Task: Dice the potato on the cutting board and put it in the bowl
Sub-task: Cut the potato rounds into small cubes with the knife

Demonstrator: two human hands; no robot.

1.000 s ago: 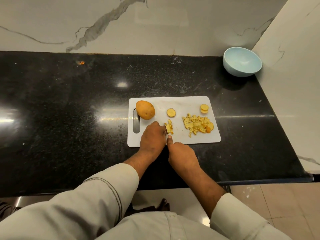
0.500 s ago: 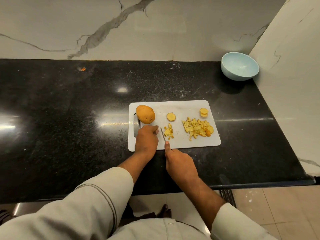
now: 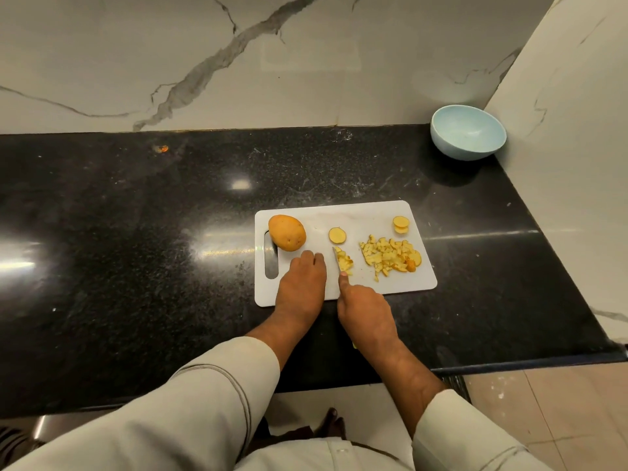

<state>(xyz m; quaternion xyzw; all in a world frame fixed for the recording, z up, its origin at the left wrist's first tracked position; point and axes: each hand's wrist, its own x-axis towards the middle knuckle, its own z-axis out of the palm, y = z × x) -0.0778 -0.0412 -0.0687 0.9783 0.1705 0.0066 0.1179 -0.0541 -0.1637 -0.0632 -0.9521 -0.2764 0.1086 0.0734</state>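
Note:
A white cutting board (image 3: 373, 212) lies on the black counter. On its left end sits a large uncut potato piece (image 3: 287, 232). A single round slice (image 3: 337, 235) lies mid-board, with two stacked slices (image 3: 401, 224) at the far right. A big heap of diced potato (image 3: 390, 256) lies right of centre, and a small heap of dice (image 3: 345, 261) sits against the knife blade (image 3: 337, 259). My right hand (image 3: 367, 314) grips the knife, forefinger along its spine. My left hand (image 3: 300, 283) rests flat on the board, left of the blade, holding nothing. The pale blue bowl (image 3: 467, 130) stands empty at the far right corner.
A marble wall runs behind the counter and another closes the right side beside the bowl. The counter's front edge (image 3: 509, 367) runs below the board, with tiled floor beyond. A small orange speck (image 3: 162, 148) lies far left on the counter.
My left hand drew back from the small pile of dice and now lies flat left of the blade. The knife shifted to the left side of that pile.

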